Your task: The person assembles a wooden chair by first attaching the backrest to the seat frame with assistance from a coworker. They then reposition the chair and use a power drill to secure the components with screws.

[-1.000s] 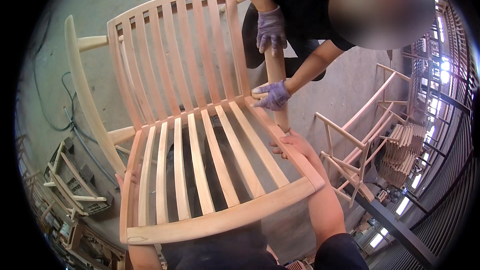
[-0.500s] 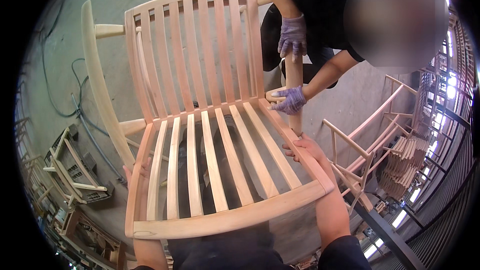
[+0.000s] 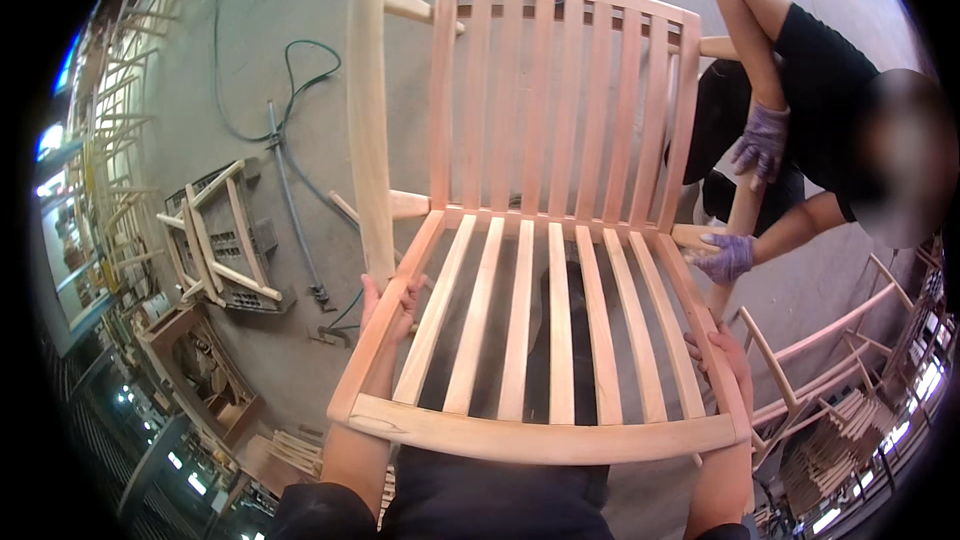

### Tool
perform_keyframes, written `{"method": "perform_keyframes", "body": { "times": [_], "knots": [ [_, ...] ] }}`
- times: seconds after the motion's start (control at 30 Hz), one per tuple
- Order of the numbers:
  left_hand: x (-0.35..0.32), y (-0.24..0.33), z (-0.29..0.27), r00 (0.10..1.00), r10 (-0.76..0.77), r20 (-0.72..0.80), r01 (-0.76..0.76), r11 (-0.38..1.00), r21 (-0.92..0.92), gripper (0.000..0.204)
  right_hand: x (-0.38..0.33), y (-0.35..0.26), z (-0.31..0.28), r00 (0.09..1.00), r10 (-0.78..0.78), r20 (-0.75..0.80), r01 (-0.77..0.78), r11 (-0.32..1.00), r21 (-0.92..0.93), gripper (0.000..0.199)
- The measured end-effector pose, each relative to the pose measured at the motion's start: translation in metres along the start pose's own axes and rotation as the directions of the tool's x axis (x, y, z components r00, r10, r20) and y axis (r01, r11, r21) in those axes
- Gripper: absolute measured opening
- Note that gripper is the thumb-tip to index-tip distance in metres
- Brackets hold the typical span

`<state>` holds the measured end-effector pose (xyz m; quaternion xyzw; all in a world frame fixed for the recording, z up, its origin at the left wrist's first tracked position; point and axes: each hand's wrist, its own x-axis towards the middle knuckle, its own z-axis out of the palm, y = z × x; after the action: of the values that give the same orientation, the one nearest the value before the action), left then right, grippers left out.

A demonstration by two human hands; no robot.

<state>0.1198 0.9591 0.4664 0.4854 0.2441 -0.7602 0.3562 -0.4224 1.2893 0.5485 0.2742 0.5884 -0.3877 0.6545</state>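
Note:
A bare wooden chair frame (image 3: 545, 438) is in front of me, its slatted seat toward me and its slatted back beyond. My left hand (image 3: 392, 308) is closed around the seat's left side rail, its fingers partly hidden by the wood. On the opposite side, my right hand (image 3: 722, 355) grips the right side rail from outside and below. A pale curved side piece (image 3: 370, 130) stands left of the chair, joined to it by short rungs. At the right, a co-worker's purple-gloved hands (image 3: 764, 143) hold the matching side piece (image 3: 738, 215).
On the floor at left lie a long metal bar clamp (image 3: 292, 200), a green hose (image 3: 290, 90) and a crate with wooden frame parts (image 3: 225, 240) on it. A wooden box (image 3: 195, 370) sits nearer. More chair frames (image 3: 820, 350) stand at right beside stacked slats.
The view has swung left, so the chair and co-worker now appear further right. My left hand shows more clearly on the rail; both hands keep hold of the chair.

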Motion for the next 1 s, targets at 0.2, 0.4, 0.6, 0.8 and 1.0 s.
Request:
{"method": "perform_keyframes", "body": {
  "times": [0.2,0.4,0.6,0.8,1.0],
  "knots": [
    [-0.005,-0.001,0.000,1.000,0.001,0.022,0.001,0.998,-0.064,0.103,0.004,0.004,-0.007,0.996,-0.004,0.091,-0.008,0.992,0.128,0.068],
    [-0.003,0.003,-0.004,0.999,-0.020,0.035,0.023,0.996,-0.087,0.100,0.001,0.004,-0.002,0.999,-0.043,0.033,0.042,0.999,0.015,0.068],
    [-0.003,0.000,0.002,0.998,-0.035,0.058,0.037,0.998,-0.045,0.104,-0.001,0.005,0.000,0.999,-0.047,0.024,0.047,0.999,-0.024,0.069],
    [-0.006,0.016,-0.007,0.997,-0.057,0.057,0.054,0.997,0.053,0.099,-0.005,0.000,0.014,0.997,-0.033,-0.070,0.028,0.998,-0.060,0.062],
    [0.002,0.025,-0.009,0.975,-0.211,0.064,0.206,0.976,0.071,0.092,0.012,0.011,-0.008,0.996,-0.087,0.019,0.085,0.991,0.100,0.055]
  ]
}}
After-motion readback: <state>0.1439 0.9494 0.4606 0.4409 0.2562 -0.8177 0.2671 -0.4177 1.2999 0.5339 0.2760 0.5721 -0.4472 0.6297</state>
